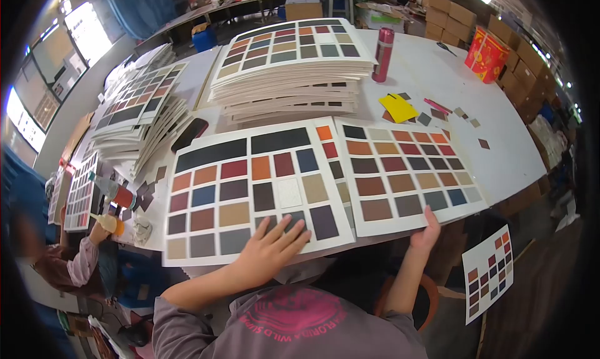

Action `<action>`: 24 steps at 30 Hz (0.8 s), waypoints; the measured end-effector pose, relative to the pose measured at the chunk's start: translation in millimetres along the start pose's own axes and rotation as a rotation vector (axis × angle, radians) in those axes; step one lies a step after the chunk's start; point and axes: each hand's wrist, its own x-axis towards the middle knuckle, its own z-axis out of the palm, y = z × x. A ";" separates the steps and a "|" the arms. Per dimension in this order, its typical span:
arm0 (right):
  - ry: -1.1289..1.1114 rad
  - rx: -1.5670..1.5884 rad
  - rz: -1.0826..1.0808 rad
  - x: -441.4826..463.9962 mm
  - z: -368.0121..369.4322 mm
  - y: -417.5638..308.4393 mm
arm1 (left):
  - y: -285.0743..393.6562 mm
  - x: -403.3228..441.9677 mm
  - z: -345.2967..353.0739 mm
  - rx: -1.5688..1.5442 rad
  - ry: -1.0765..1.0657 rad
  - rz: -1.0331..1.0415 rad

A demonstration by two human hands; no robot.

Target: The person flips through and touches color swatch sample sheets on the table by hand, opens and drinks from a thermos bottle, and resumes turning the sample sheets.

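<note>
A colour swatch card (250, 198) with rows of coloured squares and two wide black bars lies before me; one square in it is white. My left hand (274, 249) rests flat on its lower part, fingers spread over the grey swatches. To its right, a second swatch card (409, 166) lies partly over another card whose orange and red squares show between them. My right hand (426, 231) pinches the front edge of this second card, with one digit on top and the other fingers hidden underneath.
Behind stands a tall stack of swatch cards (294, 56), with another leaning stack (137, 109) at left. A pink bottle (382, 54), yellow paper (398, 108), loose swatches and a red box (486, 54) are on the table. At far left, another person's hand (102, 229) holds a glue bottle (110, 223).
</note>
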 end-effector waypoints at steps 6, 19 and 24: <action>-0.083 -0.169 -0.393 -38.0 76.2 -58.8 | 9.2 -9.7 27.8 -0.158 0.036 -0.052; -0.397 -0.724 -0.893 -91.1 179.9 -81.5 | 1.5 -26.6 34.8 -0.103 0.118 -0.011; -0.896 -1.220 -1.164 -125.1 222.7 -41.8 | 1.4 -28.1 35.6 -0.209 0.302 0.005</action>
